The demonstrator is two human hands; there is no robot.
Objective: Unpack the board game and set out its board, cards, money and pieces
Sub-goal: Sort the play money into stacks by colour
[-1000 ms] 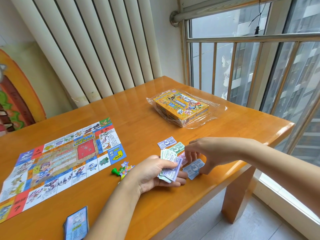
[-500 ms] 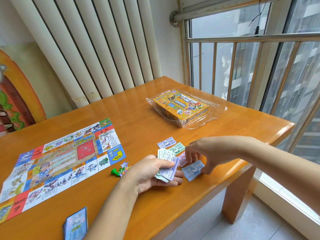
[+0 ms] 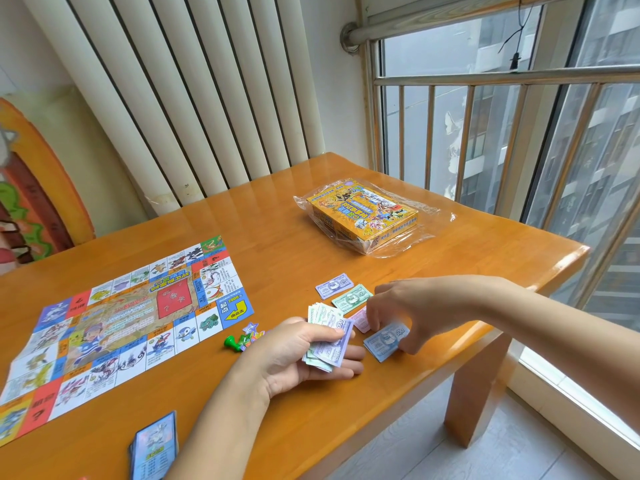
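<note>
Light, limp notes are clasped in the left grip; beneath the curled right grip, hold undeterminable, the pink note is judged best pinched edgewise.

Bright, diffuse daylight is admitted through the window at right. Soft glare is seen on the bench. Straight lines are bowed towards the edges; focus is sharp.

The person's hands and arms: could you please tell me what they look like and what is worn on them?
The left hand and right hand are bare, with no glove, ring, watch or bracelet visible. Both forearms are uncovered to the frame edges; no sleeve shows.
</note>
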